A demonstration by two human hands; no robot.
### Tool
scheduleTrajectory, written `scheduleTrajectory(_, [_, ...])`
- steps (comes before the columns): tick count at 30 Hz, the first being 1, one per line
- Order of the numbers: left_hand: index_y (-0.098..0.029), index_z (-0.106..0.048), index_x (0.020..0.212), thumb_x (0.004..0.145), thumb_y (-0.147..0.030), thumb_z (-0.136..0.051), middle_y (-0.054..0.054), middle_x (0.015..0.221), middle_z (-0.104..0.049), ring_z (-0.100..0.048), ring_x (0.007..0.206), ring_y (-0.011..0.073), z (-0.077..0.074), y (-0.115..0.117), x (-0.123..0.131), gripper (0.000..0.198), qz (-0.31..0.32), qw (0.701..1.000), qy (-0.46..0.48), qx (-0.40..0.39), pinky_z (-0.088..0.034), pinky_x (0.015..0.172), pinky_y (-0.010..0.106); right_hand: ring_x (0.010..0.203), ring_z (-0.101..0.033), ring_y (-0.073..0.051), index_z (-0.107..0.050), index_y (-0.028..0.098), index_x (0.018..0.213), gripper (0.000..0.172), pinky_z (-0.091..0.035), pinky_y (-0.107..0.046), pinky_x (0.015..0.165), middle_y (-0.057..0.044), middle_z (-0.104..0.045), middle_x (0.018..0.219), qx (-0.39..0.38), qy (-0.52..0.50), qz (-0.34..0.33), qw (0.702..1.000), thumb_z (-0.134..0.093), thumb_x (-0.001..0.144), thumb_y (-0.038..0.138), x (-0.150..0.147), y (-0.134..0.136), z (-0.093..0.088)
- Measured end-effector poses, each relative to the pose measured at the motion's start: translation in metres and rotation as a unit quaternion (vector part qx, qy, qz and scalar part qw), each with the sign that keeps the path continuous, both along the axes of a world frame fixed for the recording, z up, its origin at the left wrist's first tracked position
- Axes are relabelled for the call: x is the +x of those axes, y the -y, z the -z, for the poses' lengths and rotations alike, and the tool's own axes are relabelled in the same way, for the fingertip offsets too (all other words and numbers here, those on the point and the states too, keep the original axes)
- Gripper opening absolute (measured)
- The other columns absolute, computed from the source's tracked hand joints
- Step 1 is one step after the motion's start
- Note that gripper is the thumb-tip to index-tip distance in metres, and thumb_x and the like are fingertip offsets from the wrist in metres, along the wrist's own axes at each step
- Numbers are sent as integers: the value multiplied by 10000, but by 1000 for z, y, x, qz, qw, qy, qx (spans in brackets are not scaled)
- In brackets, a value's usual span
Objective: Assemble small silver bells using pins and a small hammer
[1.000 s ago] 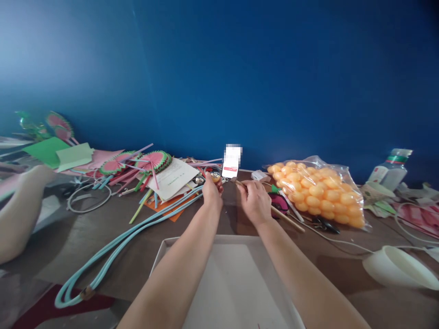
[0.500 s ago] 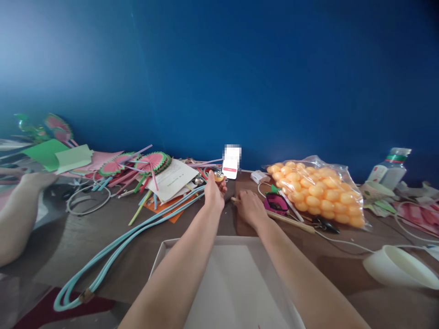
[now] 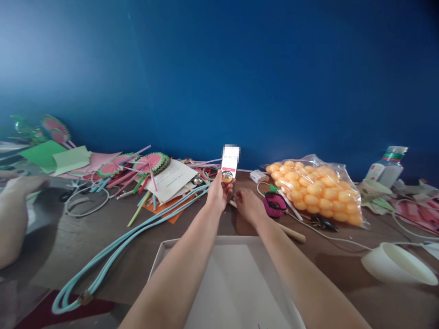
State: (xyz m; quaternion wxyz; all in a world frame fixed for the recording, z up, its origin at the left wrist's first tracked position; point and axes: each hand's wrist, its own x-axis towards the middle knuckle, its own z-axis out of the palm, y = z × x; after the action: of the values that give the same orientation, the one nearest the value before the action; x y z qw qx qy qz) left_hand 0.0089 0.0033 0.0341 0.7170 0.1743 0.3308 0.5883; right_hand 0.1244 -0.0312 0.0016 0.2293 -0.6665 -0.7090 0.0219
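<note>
My left hand [image 3: 219, 192] is closed around a small shiny round thing [image 3: 227, 176], gold below and silvery on top, held up in front of a phone. My right hand [image 3: 247, 203], fingers curled, grips a wooden stick [image 3: 291, 233] lying low over the table. One end of the stick shows left of the fingers; the other reaches out to the right past my wrist. Propped against the wall, the phone [image 3: 229, 161] has a bright screen. Beside my right hand sits a small magenta pouch [image 3: 275, 205] with dark contents I cannot make out.
Below my arms lies a white tray [image 3: 236, 283]. A clear bag of orange balls [image 3: 317, 189] and a white cup [image 3: 394, 265] are to the right. Leftward are blue cords [image 3: 113, 244], paper fans [image 3: 151, 164], papers, and another person's arm [image 3: 13, 219].
My left hand has shifted slightly right with the round thing, now overlapping the phone's lower edge. The wooden stick has slid left and down a little with my right hand.
</note>
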Motion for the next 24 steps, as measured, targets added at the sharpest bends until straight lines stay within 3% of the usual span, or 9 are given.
scheduleTrajectory(4, [-120, -640, 858, 883, -406, -552, 55, 685, -644, -513, 470, 61, 1, 1, 2, 301, 16, 1000, -13, -6, -390, 455, 170, 945, -608, -217, -588, 178, 1077, 235, -494, -335, 786, -113, -647, 1046, 212, -137, -37, 967, -456, 934, 309, 1, 0, -6])
scheduleTrajectory(6, [-121, -646, 861, 871, -398, -572, 46, 679, -635, -522, 477, 63, 3, 0, 3, 287, 24, 1000, -16, -6, -399, 469, 175, 929, -603, -209, -580, 167, 1127, 297, -505, -334, 795, -119, -641, 1067, 250, -177, -60, 950, -482, 929, 366, 2, 0, -7])
scheduleTrajectory(9, [-123, -658, 870, 854, -412, -591, 42, 670, -631, -531, 487, 74, 6, 0, 4, 297, 41, 999, -26, 2, -401, 476, 184, 946, -604, -215, -577, 180, 1181, 368, -517, -338, 777, -119, -640, 1116, 249, -199, -72, 945, -542, 901, 416, 4, -2, -8])
scheduleTrajectory(15, [-137, -673, 900, 843, -394, -607, 41, 669, -646, -480, 450, 70, 8, 0, 8, 271, 74, 996, -38, 24, -399, 477, 200, 1082, -587, -231, -568, 212, 1216, 393, -486, -381, 912, -98, -648, 1161, 238, -206, -102, 944, -609, 866, 386, 5, -3, -8])
scheduleTrajectory(24, [-123, -679, 910, 872, -441, -557, 79, 733, -673, -551, 508, 102, 6, 5, 9, 343, 121, 991, -52, 35, -429, 498, 214, 1057, -588, -230, -578, 199, 1193, 366, -489, -370, 904, -100, -650, 1144, 266, -192, -84, 941, -622, 850, 319, 5, -3, -7])
